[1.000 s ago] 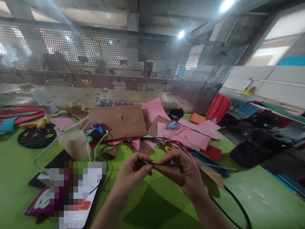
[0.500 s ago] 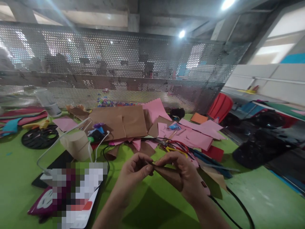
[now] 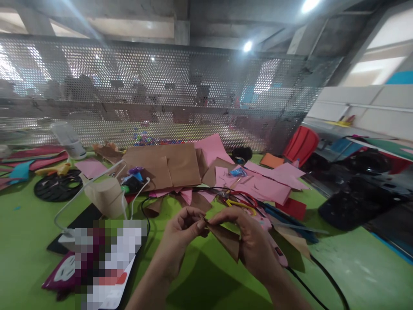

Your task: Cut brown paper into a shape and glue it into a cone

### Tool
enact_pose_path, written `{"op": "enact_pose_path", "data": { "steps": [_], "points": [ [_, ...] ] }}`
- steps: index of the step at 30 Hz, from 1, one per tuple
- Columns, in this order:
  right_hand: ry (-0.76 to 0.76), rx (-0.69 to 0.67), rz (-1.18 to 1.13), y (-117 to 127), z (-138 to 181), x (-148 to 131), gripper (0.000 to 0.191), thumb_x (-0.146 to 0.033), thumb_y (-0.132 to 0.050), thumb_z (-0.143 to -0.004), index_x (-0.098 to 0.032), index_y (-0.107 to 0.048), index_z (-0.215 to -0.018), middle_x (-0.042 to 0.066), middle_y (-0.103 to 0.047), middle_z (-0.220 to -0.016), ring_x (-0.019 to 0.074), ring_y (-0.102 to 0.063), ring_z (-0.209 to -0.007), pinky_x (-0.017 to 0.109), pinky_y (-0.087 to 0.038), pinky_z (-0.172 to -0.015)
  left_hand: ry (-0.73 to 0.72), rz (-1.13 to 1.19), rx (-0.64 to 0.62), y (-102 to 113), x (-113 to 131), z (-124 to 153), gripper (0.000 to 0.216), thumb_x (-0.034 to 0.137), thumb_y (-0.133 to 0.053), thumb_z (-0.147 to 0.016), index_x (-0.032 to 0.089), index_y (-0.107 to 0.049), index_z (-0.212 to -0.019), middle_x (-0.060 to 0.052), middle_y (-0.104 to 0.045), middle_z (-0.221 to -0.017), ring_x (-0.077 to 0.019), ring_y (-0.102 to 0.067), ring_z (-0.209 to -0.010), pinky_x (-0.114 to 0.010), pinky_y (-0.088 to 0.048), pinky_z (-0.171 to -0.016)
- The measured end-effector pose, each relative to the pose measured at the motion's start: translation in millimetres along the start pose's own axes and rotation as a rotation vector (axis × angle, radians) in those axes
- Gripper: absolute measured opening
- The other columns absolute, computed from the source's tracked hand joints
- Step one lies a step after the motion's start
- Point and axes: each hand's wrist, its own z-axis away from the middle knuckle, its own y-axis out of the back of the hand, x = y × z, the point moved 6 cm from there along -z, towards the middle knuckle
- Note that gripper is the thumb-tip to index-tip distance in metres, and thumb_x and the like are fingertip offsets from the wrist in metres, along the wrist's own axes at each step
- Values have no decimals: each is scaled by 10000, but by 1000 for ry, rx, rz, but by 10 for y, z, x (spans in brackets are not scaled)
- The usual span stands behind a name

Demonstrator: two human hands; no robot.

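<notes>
Both my hands meet above the green table (image 3: 38, 241), low in the middle of the view. My left hand (image 3: 182, 234) is curled, its thumb and fingertips pinching the tip of a folded brown paper piece (image 3: 227, 241). My right hand (image 3: 253, 245) grips the same brown piece from the right, fingers wrapped over its top edge. The paper hangs as a pointed, cone-like shape between them. Behind my right hand lie scissors with red and yellow handles (image 3: 240, 201).
Brown paper sheets (image 3: 167, 163) and pink sheets (image 3: 258, 183) are spread across the table's middle. A small paper bag (image 3: 106, 196), a white cable, a black cable (image 3: 319, 275) and a blurred device lie nearby. A perforated metal screen (image 3: 161, 86) backs the table. Dark bags (image 3: 355, 198) sit at right.
The brown paper has turned so its point hangs lower. My hands stayed together, shifting only slightly. The view drifted a little to the left.
</notes>
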Motion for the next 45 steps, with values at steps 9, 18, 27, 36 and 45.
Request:
{"op": "enact_pose_path", "data": {
  "steps": [9,18,27,36,45],
  "points": [
    [6,28,-29,-27,20,22,193,-179,-688,-853,-282,-656,-1013,5,-702,-954,176,-667,-886,279,-522,-788,22,27,-42,1,-38,-11,238,288,-808,-718,161,-667,-862,-13,-599,-810,-122,-573,-759,-258,-491,-743],
    [47,21,21,-15,3,-51,141,-184,-664,-870,-259,-659,-990,29,-709,-924,192,-676,-858,304,-535,-756,36,16,-37,21,-40,-20,254,297,-800,-725,165,-663,-894,-7,-616,-794,-108,-581,-717,-247,-484,-734],
    [122,-63,65,-57,-17,-117,168,-170,-697,-844,-272,-678,-977,32,-730,-864,213,-672,-812,355,-531,-726,139,-176,13,67,15,24,345,446,-651,-801,152,-576,-638,-1,-562,-559,-110,-532,-511,-229,-423,-531],
    [-79,-47,18,28,-46,167,288,-203,-716,-793,-270,-624,-1057,56,-644,-1201,254,-582,-1127,379,-442,-930,112,-300,57,128,19,-13,262,339,-634,-762,168,-524,-598,20,-530,-505,-95,-484,-472,-210,-362,-490],
    [-275,107,3,159,5,368,192,-393,-569,-908,-237,-648,-830,34,-557,-940,220,-524,-914,320,-402,-750,-87,-446,293,232,166,-25,263,412,-650,-779,164,-614,-697,-7,-637,-639,-107,-535,-551,-204,-422,-529]
  ]
}}
